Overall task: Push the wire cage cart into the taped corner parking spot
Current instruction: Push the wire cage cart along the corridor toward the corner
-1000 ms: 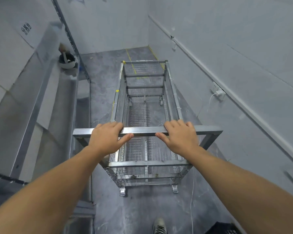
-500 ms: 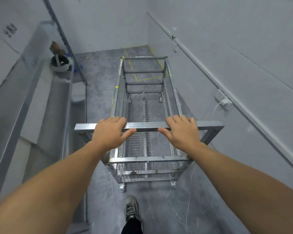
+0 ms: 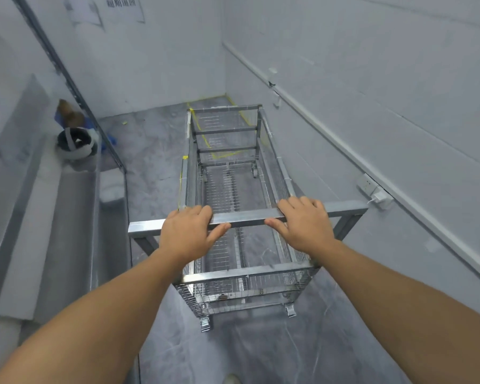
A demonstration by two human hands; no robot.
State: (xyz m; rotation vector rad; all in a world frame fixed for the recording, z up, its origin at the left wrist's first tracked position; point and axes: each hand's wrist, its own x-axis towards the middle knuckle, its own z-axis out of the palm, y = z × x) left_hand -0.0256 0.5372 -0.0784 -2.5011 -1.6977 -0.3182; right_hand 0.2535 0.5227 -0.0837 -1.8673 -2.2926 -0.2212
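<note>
At 12 o'clock: galvanized wire cage cart (image 3: 227,189), square-tube handle bar (image 3: 247,217), nose over yellow floor tape (image 3: 205,139). Left hand (image 3: 189,234), right hand (image 3: 305,225): fingers wrapped over bar, arms straight.

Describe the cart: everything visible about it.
The cart is a long, narrow cage of silvery metal bars and wire mesh, open-topped, empty, upright on small casters. Its far end overlaps the yellow tape near the corner. The left hand and right hand grip its wide handle bar.
</note>
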